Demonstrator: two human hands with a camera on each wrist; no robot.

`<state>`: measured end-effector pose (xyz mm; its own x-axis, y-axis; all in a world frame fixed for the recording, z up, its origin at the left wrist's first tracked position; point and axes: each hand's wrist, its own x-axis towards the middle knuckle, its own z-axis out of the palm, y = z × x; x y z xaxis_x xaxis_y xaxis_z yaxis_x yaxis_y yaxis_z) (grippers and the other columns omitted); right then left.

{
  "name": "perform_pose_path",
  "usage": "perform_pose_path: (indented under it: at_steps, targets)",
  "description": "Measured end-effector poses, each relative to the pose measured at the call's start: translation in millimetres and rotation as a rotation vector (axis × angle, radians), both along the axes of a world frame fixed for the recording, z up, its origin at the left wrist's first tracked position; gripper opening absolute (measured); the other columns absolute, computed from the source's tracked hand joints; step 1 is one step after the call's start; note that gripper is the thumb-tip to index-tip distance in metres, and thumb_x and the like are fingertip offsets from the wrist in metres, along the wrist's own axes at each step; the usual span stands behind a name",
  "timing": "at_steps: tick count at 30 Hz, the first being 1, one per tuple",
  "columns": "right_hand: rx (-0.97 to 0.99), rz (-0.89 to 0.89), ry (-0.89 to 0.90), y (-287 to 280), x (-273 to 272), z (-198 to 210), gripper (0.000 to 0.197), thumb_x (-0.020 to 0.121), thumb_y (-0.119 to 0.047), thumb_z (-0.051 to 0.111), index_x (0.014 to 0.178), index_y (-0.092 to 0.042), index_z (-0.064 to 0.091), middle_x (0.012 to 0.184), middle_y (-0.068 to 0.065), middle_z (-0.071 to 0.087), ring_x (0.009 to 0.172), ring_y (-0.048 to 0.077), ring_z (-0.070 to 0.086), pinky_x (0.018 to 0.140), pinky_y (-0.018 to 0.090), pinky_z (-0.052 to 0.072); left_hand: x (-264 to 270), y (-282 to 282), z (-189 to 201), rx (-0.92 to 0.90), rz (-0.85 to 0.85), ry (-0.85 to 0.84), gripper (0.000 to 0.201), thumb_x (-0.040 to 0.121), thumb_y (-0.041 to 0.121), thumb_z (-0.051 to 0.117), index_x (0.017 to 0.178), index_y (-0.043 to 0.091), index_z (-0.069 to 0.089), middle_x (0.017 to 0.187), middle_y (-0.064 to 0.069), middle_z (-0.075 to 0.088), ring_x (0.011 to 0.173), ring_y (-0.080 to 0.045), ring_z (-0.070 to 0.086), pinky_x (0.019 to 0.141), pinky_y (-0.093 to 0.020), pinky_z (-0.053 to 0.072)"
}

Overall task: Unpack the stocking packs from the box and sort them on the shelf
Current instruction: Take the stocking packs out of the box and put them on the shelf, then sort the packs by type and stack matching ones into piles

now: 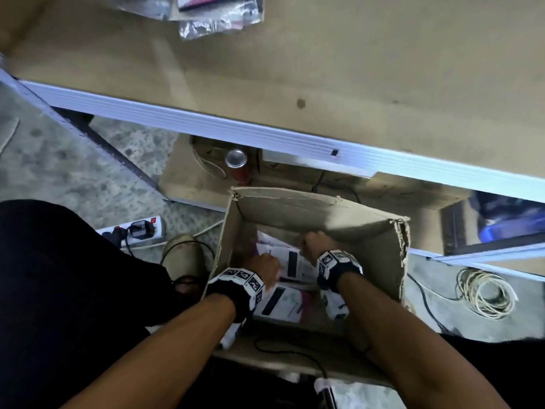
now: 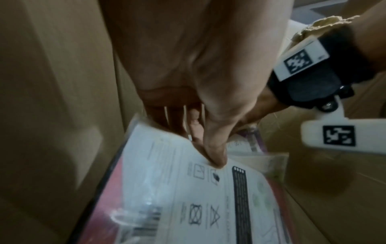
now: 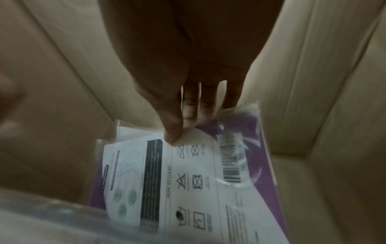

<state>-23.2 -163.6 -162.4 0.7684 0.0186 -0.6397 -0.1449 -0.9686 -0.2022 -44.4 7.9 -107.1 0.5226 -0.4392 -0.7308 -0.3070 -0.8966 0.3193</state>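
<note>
An open cardboard box (image 1: 295, 211) stands on the floor under the shelf board (image 1: 368, 84). Both my hands reach down into it. My left hand (image 1: 264, 267) pinches a white-backed stocking pack with a red edge (image 2: 181, 198), thumb (image 2: 215, 156) on top and fingers beneath. That pack (image 1: 280, 301) lies at the box's near side. My right hand (image 1: 312, 243) pinches a purple-edged pack (image 3: 194, 173) at its top edge, thumb (image 3: 173, 133) in front. This pack (image 1: 295, 261) lies further back in the box. Several packs in clear wrap (image 1: 218, 16) lie on the shelf's far edge.
A metal can (image 1: 236, 160) stands on a low board behind the box. A power strip (image 1: 132, 231) with a plug and a shoe (image 1: 180, 252) lie left of the box. A coil of cable (image 1: 483, 293) lies on the floor to the right.
</note>
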Motion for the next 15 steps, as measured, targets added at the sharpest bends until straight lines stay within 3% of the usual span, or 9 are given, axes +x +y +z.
perform_pose_path:
  at_steps: [6, 9, 12, 15]
  targets:
    - [-0.064, 0.014, -0.158, -16.6, -18.1, 60.8, 0.019, 0.092, -0.016, 0.057, 0.108, -0.011, 0.066, 0.117, 0.016, 0.064, 0.109, 0.036, 0.062, 0.091, 0.044, 0.052, -3.5, -4.5, 27.2, -0.080, -0.016, -0.141, 0.026, 0.095, 0.013, 0.054, 0.116, 0.008, 0.069, 0.121, -0.010, 0.067, 0.113, -0.027, 0.062, 0.096, -0.033, 0.049]
    - [-0.077, 0.017, -0.285, -24.6, -27.6, 94.8, 0.017, 0.093, -0.019, 0.054, 0.104, -0.016, 0.067, 0.112, 0.014, 0.066, 0.106, 0.034, 0.063, 0.087, 0.041, 0.053, -0.1, -6.9, 49.6, -0.116, -0.058, -0.207, 0.021, 0.092, 0.011, 0.058, 0.105, 0.011, 0.074, 0.112, -0.009, 0.071, 0.101, -0.027, 0.067, 0.085, -0.029, 0.051]
    - [-0.067, 0.021, -0.384, -30.8, -35.7, 130.3, 0.016, 0.090, -0.017, 0.055, 0.100, -0.017, 0.068, 0.110, 0.014, 0.067, 0.104, 0.033, 0.063, 0.087, 0.038, 0.052, 3.8, -5.5, 74.7, -0.144, -0.071, -0.273, 0.021, 0.090, 0.012, 0.060, 0.104, 0.019, 0.074, 0.115, -0.007, 0.070, 0.103, -0.027, 0.067, 0.092, -0.033, 0.053]
    - [-0.089, 0.034, -0.468, -33.4, -43.7, 165.5, 0.016, 0.089, -0.019, 0.057, 0.099, -0.016, 0.068, 0.104, 0.016, 0.068, 0.098, 0.035, 0.064, 0.081, 0.038, 0.051, 7.5, -1.2, 104.4, -0.198, -0.089, -0.376, 0.021, 0.086, 0.011, 0.062, 0.093, 0.025, 0.076, 0.109, 0.003, 0.072, 0.101, -0.023, 0.067, 0.083, -0.026, 0.051]
